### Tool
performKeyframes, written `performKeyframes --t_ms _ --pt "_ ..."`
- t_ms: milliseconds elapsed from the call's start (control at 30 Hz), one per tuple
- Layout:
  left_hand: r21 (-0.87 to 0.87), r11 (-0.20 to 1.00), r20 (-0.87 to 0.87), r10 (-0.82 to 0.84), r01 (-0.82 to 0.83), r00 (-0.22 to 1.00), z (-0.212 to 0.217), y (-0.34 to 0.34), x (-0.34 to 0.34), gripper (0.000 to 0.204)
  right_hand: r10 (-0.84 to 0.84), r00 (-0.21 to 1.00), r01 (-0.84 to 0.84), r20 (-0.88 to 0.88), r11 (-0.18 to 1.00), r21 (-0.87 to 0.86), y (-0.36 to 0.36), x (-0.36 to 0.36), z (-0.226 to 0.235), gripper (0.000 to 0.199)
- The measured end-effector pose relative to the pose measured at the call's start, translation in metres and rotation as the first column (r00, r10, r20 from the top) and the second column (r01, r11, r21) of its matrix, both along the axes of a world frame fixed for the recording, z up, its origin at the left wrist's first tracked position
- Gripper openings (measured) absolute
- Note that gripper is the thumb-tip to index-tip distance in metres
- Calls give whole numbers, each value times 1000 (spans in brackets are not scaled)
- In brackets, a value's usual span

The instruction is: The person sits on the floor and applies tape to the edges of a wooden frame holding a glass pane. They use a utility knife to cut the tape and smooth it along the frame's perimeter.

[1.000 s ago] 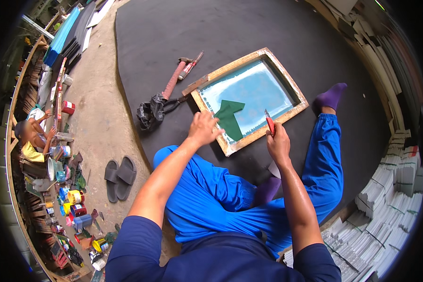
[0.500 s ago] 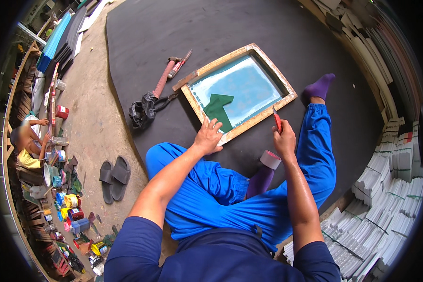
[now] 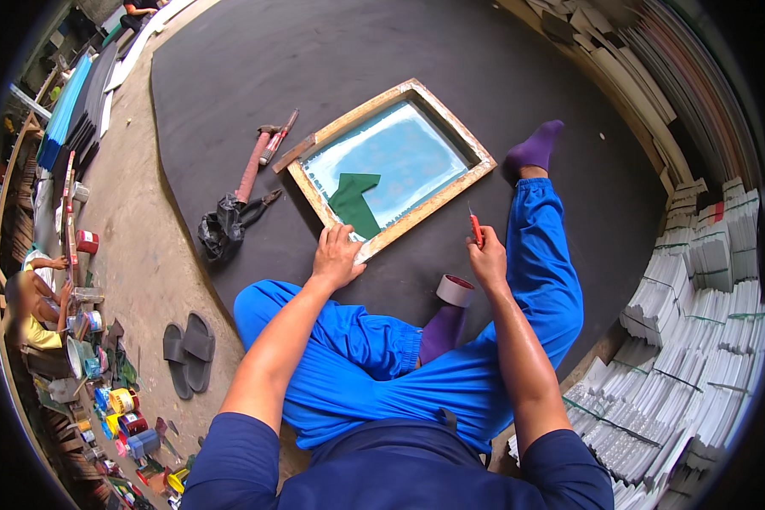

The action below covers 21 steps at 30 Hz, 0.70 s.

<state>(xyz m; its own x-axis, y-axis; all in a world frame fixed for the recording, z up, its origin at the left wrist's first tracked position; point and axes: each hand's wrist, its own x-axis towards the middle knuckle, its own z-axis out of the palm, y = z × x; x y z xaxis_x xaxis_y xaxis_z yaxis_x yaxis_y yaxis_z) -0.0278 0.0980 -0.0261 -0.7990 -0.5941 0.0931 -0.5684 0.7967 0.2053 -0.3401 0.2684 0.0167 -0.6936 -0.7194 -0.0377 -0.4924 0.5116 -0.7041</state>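
Observation:
A wooden screen frame [image 3: 431, 210] with pale blue mesh [image 3: 421, 144] lies on the dark sheet in front of my legs. On its near left part rests a cut piece of green material [image 3: 356, 204]. My left hand [image 3: 338, 257] grips the frame's near left corner, fingers over the rim and thumb at the outer side. In my right hand [image 3: 490, 262] is a red utility knife [image 3: 476, 229], its thin blade pointing up and away, just short of the frame's near edge. A roll of tape [image 3: 456, 291] stands by my purple-socked foot [image 3: 442, 330].
Left of the frame lie a hammer [image 3: 253, 166], a red-and-white tool [image 3: 279, 138], pliers [image 3: 263, 204] and a black plastic bag [image 3: 221, 229]. Sandals [image 3: 189, 353] and paint cans [image 3: 123, 399] sit farther left, near another person [image 3: 38, 310]. Bundled white stacks [image 3: 697, 340] line the right.
The whole view has shifted, so the scene sits farther left. My right hand has drawn the knife slightly back from the frame. My left hand stays on the corner.

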Motion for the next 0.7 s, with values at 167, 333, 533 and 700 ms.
performKeyframes --t_ms 167,333,533,700 --pt "-55 998 10 -17 17 1000 -5 0 -1 49 2 998 -2 58 1000 5 -2 2 0 27" --pt "-87 996 0 3 -3 1000 -4 3 -4 48 31 995 -29 99 999 -24 0 -5 -9 24" --pt "-68 996 1 51 -51 999 0 8 -5 48 34 954 -44 299 999 26 3 -7 0 23" --pt "-37 998 -19 59 -59 998 0 9 -11 46 41 945 -58 325 997 43 5 -7 -9 24"
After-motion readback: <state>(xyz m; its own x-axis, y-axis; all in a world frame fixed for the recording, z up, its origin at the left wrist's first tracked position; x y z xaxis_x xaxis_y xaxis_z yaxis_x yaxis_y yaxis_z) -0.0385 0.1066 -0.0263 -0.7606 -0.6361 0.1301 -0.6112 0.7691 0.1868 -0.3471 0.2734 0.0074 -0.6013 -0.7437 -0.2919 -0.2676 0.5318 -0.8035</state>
